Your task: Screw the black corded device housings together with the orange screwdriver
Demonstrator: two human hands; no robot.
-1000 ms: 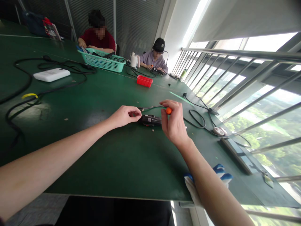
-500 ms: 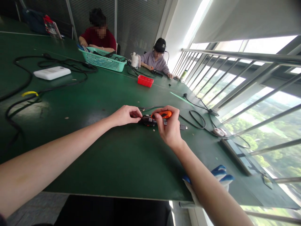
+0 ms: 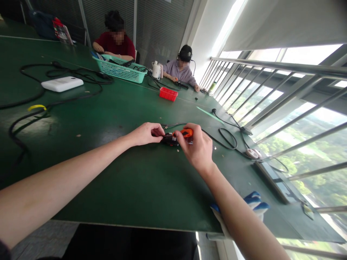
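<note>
My left hand [image 3: 146,133] is closed, its fingertips pinching the left end of a small black device [image 3: 170,139] that lies on the green table [image 3: 130,173]. My right hand [image 3: 195,147] is curled round an orange-handled screwdriver [image 3: 185,133], which lies nearly flat over the device with its tip pointing left toward my left fingers. A thin black cable [image 3: 173,125] runs away from the device across the table.
Black cables [image 3: 227,139] and a white round part [image 3: 252,153] lie to the right near the window rail. A blue-and-white glove [image 3: 253,206] hangs at the table's near edge. Farther off are a red tray [image 3: 168,93], a teal basket [image 3: 119,71], a white box [image 3: 61,83] and two seated people.
My right hand tipped the orange screwdriver from upright to nearly flat and shifted it left onto the device. My left hand stayed on the device's end.
</note>
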